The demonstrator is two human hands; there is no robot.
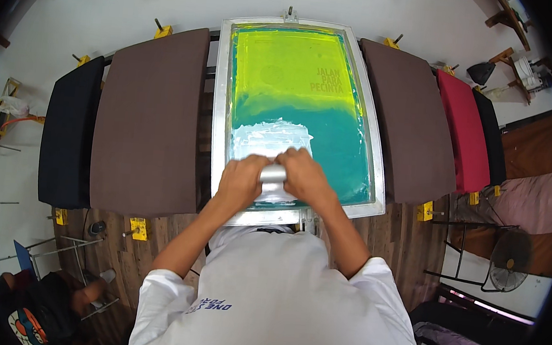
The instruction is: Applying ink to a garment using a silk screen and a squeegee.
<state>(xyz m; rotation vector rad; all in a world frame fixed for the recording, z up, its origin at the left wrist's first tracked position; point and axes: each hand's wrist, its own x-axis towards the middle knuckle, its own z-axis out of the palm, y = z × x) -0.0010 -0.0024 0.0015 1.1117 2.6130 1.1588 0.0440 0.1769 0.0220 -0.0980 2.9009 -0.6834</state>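
Observation:
Both my hands are closed on a squeegee with a silver metal handle [273,173], my left hand [241,181] at its left part and my right hand [302,174] at its right. The squeegee is over the near left part of a screen-printing screen [222,103] with a pale metal frame. White ink [272,138] lies smeared on the mesh just beyond my fingers. Yellow-green covers the mesh's far half, with a faint round mark and some lettering; teal covers the near half. My hands hide the squeegee's blade.
Brown fabric-covered boards flank the screen on the left [149,120] and right [409,124]. Beyond them stand a dark board [69,133], a red board [464,132] and another dark one. A person [38,309] is at the lower left, and a fan [510,261] at the right.

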